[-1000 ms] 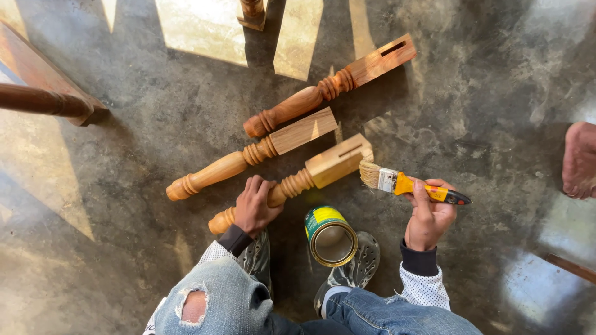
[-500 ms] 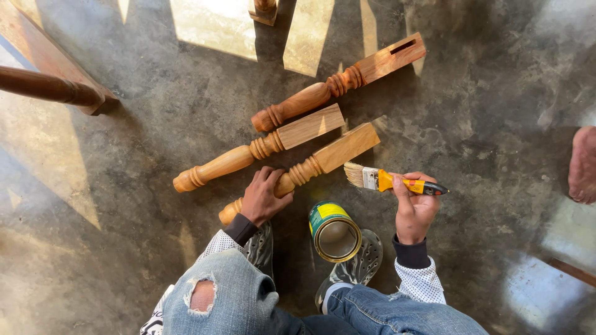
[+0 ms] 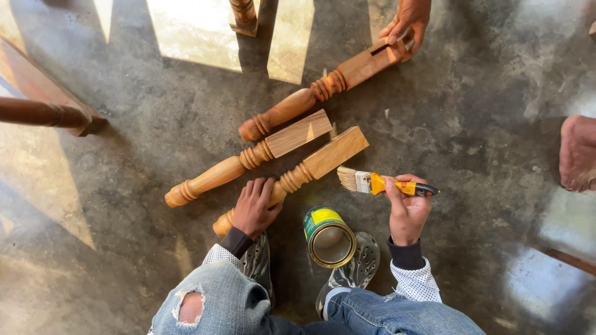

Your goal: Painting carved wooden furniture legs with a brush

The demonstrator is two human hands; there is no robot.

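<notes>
— What does the person crouched on the grey concrete floor (image 3: 472,80) have in hand?

— The right hand (image 3: 406,211) is closed round the yellow-and-black handle of a flat bristle paintbrush (image 3: 385,185), bristles pointing left, just short of the nearest turned wooden furniture leg (image 3: 292,178). The left hand (image 3: 253,208) is wrapped over that leg's rounded part, palm down, pinning it to the floor.

— And how far along does the work look?

— Hard to call. The near leg's square end looks pale and dry beside the glossier, more orange second turned leg (image 3: 245,159) just beyond it, so I'd judge coating of the near one barely begun. A third turned leg with a slot cut in its square end (image 3: 313,96) lies farthest off, and another person's hand (image 3: 406,22) rests on that end.

— Where is the finish?

— An open round tin can with a green-and-yellow label (image 3: 329,237) stands between the person's knees, beside a grey perforated shoe (image 3: 360,260).
</notes>
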